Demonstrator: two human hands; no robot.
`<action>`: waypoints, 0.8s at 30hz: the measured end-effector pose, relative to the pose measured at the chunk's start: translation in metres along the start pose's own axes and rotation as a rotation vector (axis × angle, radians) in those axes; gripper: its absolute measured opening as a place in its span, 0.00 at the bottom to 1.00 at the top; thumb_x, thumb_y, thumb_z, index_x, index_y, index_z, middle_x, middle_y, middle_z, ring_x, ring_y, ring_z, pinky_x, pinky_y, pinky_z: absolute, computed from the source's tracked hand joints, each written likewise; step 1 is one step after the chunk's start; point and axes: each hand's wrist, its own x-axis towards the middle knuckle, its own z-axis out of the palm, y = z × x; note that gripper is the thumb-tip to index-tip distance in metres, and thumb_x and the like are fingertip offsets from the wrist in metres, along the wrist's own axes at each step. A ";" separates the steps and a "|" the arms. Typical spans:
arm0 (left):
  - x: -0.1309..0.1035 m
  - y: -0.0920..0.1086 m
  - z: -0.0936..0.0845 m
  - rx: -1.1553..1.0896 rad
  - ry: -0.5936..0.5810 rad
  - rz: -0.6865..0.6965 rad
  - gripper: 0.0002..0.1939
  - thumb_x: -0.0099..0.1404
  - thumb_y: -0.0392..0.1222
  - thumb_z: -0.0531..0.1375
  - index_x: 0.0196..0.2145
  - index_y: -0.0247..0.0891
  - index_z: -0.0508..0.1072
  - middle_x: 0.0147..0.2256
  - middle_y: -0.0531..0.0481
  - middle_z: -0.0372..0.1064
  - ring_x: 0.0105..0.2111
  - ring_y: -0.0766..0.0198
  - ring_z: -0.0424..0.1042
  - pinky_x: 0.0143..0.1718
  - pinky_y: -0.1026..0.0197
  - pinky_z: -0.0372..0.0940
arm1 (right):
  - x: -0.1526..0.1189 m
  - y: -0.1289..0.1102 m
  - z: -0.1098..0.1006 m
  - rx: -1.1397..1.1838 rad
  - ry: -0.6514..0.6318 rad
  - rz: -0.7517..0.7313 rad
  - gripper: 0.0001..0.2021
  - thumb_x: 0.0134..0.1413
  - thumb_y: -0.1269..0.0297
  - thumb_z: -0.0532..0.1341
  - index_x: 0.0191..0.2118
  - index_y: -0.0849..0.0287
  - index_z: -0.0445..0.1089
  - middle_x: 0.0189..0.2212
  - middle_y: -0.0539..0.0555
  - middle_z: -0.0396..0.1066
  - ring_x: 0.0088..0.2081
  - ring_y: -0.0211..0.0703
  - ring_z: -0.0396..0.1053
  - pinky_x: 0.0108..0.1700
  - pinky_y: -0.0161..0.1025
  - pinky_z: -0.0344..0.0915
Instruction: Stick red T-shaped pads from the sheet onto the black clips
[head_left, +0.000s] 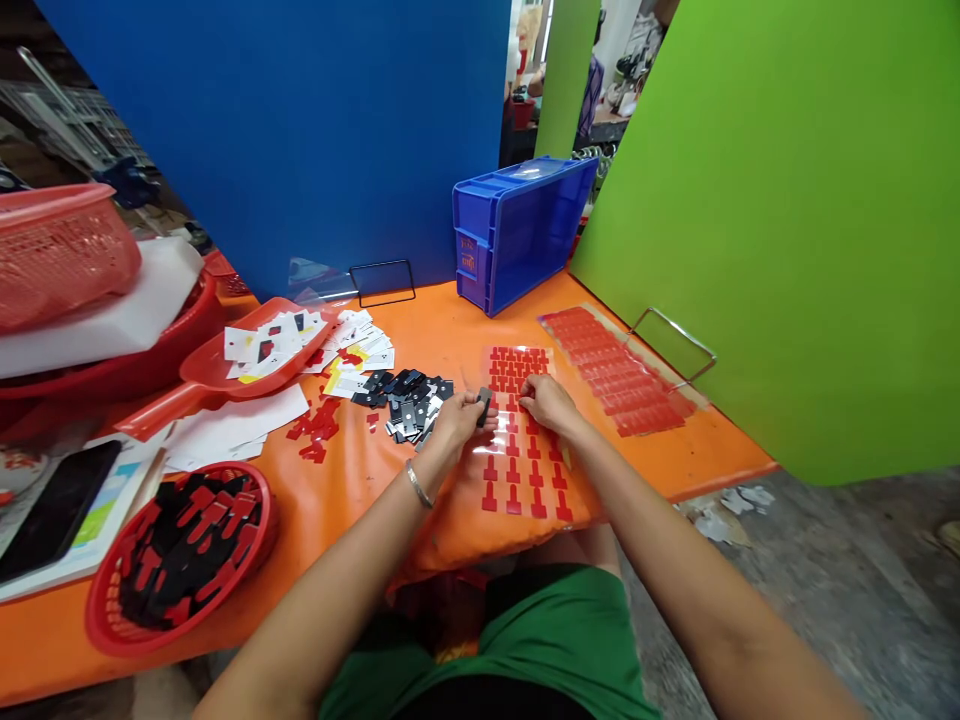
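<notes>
"What's at the orange table's [442,325] far right corner?"
"A blue crate [529,235], standing on its side."
"Along the right edge?"
"A green panel [810,220]."
"And toward the left end?"
"A black phone [60,508], lying on papers [96,513]."

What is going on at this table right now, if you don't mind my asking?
A person holds a small dark piece in the left hand, while the fingertips of the right hand are at a clear sheet bearing rows of red T-shaped pieces. A pile of dark pieces lies beside the left hand. Farther left, a red basket holds black and red pieces.
</notes>
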 end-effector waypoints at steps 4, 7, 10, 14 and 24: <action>0.020 0.001 0.015 0.013 -0.014 -0.019 0.06 0.64 0.29 0.54 0.30 0.34 0.63 0.23 0.51 0.69 0.18 0.70 0.68 0.27 0.63 0.70 | -0.001 0.000 0.001 -0.002 -0.001 0.023 0.07 0.49 0.69 0.60 0.36 0.59 0.71 0.35 0.57 0.72 0.33 0.42 0.67 0.30 0.33 0.56; 0.030 -0.002 0.023 0.015 -0.034 -0.021 0.06 0.64 0.28 0.53 0.30 0.34 0.64 0.23 0.51 0.68 0.18 0.71 0.68 0.28 0.63 0.70 | -0.009 0.001 0.007 -0.005 0.098 -0.008 0.09 0.52 0.67 0.59 0.39 0.60 0.72 0.39 0.60 0.70 0.37 0.45 0.68 0.34 0.35 0.58; 0.038 -0.006 0.026 0.014 -0.055 -0.032 0.05 0.63 0.29 0.54 0.30 0.34 0.66 0.23 0.51 0.68 0.22 0.70 0.70 0.31 0.64 0.70 | -0.016 0.003 0.013 0.017 0.197 -0.052 0.08 0.54 0.66 0.57 0.33 0.59 0.74 0.35 0.59 0.70 0.37 0.47 0.68 0.35 0.37 0.58; 0.046 -0.010 0.025 0.011 -0.054 -0.052 0.04 0.62 0.29 0.56 0.30 0.33 0.66 0.25 0.48 0.69 0.26 0.67 0.73 0.35 0.62 0.71 | -0.019 0.002 0.012 0.073 0.211 -0.022 0.06 0.52 0.68 0.58 0.30 0.57 0.72 0.35 0.56 0.70 0.37 0.46 0.67 0.32 0.36 0.57; 0.045 -0.008 0.026 0.006 -0.030 -0.079 0.03 0.65 0.29 0.53 0.33 0.31 0.66 0.31 0.43 0.72 0.29 0.65 0.75 0.35 0.62 0.71 | -0.023 0.002 0.014 0.135 0.233 0.020 0.04 0.56 0.67 0.53 0.32 0.56 0.64 0.36 0.56 0.69 0.39 0.47 0.64 0.35 0.39 0.58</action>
